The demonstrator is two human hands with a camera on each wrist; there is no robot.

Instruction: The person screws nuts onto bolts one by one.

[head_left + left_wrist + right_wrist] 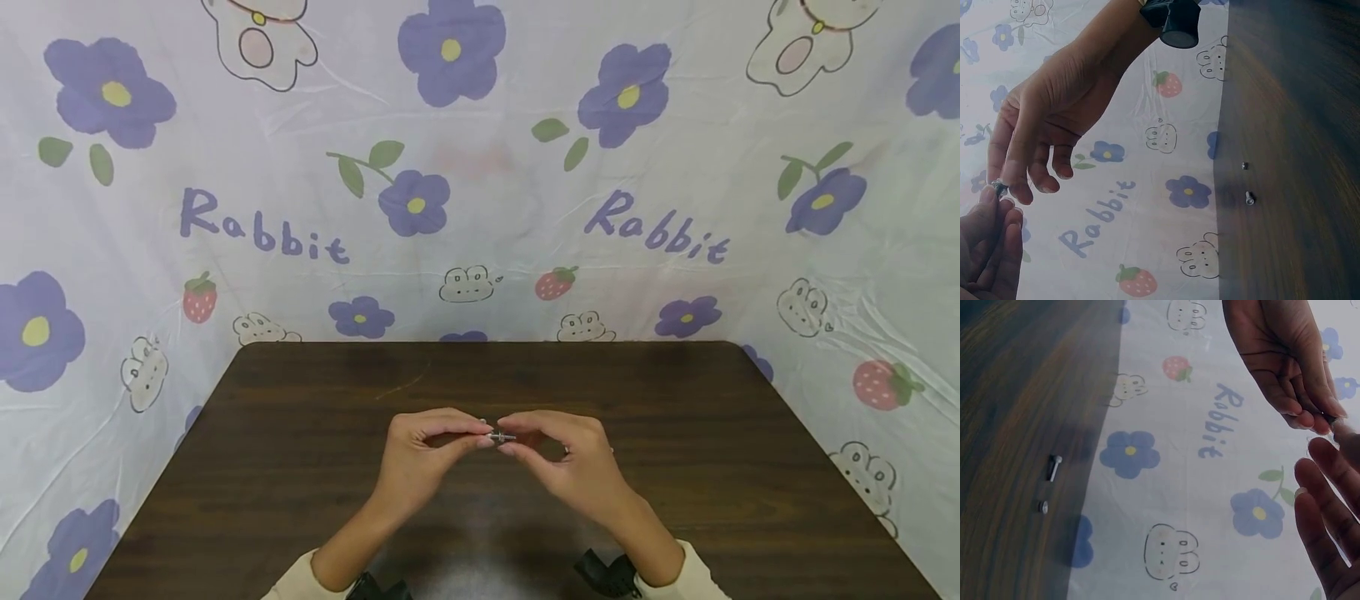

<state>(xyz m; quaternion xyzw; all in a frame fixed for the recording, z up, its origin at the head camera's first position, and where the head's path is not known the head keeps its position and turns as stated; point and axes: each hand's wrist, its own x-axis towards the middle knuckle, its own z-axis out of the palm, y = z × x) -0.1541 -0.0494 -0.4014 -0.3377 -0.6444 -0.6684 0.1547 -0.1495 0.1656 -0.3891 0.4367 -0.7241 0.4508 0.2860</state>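
A small metal bolt [504,437] is between my two hands above the table, with a wider ring, apparently a nut, partway along its shaft. My left hand [420,454] pinches one end of it between thumb and index finger. From the other side, the thumb and index finger of my right hand [581,458] curl round the shaft, one above and one below. In the left wrist view the bolt [999,188] shows between the fingertips of both hands. Fingertips hide part of it, so exact contact on the right is hard to see.
Another bolt [1055,467] and a small nut [1043,507] lie apart on the dark wooden table [300,483]. Behind the table hangs a printed cloth [517,208]. Black wrist devices [606,573] sit low, near the sleeves.
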